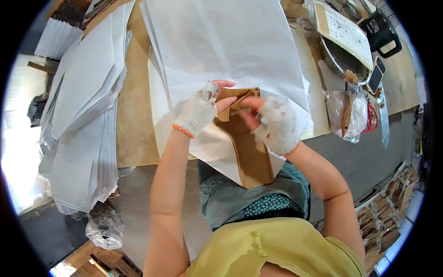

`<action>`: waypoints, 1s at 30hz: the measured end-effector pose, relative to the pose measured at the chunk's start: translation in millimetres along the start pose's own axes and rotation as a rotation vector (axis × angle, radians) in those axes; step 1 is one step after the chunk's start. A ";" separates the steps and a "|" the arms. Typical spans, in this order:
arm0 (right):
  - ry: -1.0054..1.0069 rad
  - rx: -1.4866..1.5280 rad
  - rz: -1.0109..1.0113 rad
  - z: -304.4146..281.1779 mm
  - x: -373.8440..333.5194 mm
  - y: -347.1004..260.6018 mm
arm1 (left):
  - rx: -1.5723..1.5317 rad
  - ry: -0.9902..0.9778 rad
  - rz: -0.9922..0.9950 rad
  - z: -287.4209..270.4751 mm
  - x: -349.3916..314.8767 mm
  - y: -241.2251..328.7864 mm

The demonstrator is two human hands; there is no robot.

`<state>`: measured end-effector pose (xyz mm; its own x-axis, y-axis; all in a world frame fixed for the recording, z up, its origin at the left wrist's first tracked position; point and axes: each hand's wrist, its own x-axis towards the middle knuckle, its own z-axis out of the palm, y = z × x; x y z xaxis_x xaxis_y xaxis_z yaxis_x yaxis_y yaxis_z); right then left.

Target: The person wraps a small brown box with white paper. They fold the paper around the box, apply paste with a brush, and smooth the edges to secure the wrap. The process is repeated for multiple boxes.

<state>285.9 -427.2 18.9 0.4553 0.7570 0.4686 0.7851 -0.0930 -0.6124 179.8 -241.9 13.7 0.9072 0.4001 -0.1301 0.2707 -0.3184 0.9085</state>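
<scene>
A folded strip of brown cardboard [251, 154] lies over the front end of large white paper sheets, its lower end reaching toward my lap. Around its upper left edge, the thumb and fingers of my left hand [203, 107] are closed; this hand wears a white knit fingerless glove with an orange cuff. My right hand [276, 123], gloved alike, is at the upper right of the same piece, with fingers bent at its folded top. Motion smears those fingers, so whether they grip the flap cannot be told. Beneath both hands spread the white sheets [249, 41].
Stacks of white paper [87, 87] hang over the table's left edge. To the right are a lidded tub [344, 37], black mug [379, 32], phone [376, 74], brush [348, 104], red-handled scissors [371, 119] and a blade [384, 122]. Cardboard pieces [383, 214] lie low at right.
</scene>
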 end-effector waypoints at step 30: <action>-0.085 -0.184 0.161 -6.6 2.8 32.3 | 0.138 0.095 -0.261 11.2 -0.4 15.2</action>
<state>315.3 -432.4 4.6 0.5498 0.7738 0.3145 0.7721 -0.3272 -0.5447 187.1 -256.6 23.1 0.7686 0.5604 -0.3087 0.5381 -0.3053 0.7856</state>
